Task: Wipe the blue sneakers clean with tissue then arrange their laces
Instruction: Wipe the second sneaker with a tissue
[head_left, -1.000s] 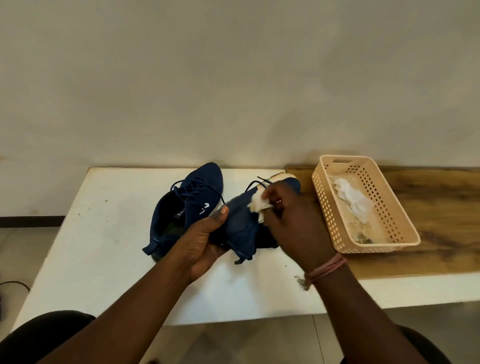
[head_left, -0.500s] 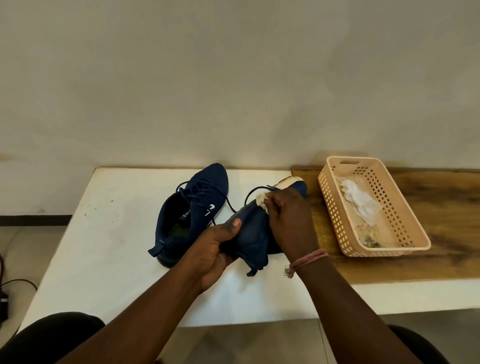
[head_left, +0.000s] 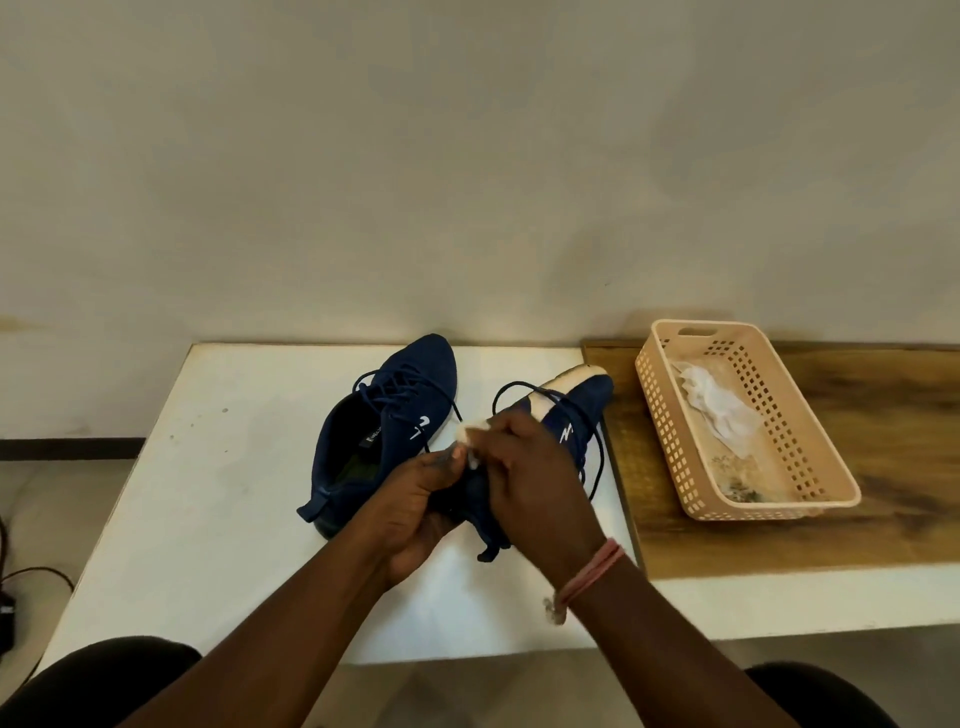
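Observation:
Two dark blue sneakers are on the white table (head_left: 197, 519). The left sneaker (head_left: 379, 426) rests upright, laces threaded, toe pointing away. The right sneaker (head_left: 563, 410) is tipped on its side with its pale sole edge showing, and loose laces (head_left: 597, 447) loop off its right side. My left hand (head_left: 415, 509) grips its heel end from the left. My right hand (head_left: 535, 483) presses a small wad of white tissue (head_left: 470, 439) against the shoe near the collar. Most of the shoe's rear is hidden by both hands.
A peach plastic basket (head_left: 810, 462) holding crumpled white tissue (head_left: 719, 410) sits on the wooden board (head_left: 883, 493) at the right. A wall runs close behind the table. Dark cables (head_left: 15, 587) lie on the floor at the left.
My right hand with the tissue has slid from the shoe's toe side back toward the heel, close to my left thumb. The shoe's white-soled toe and its lace loops have come into view.

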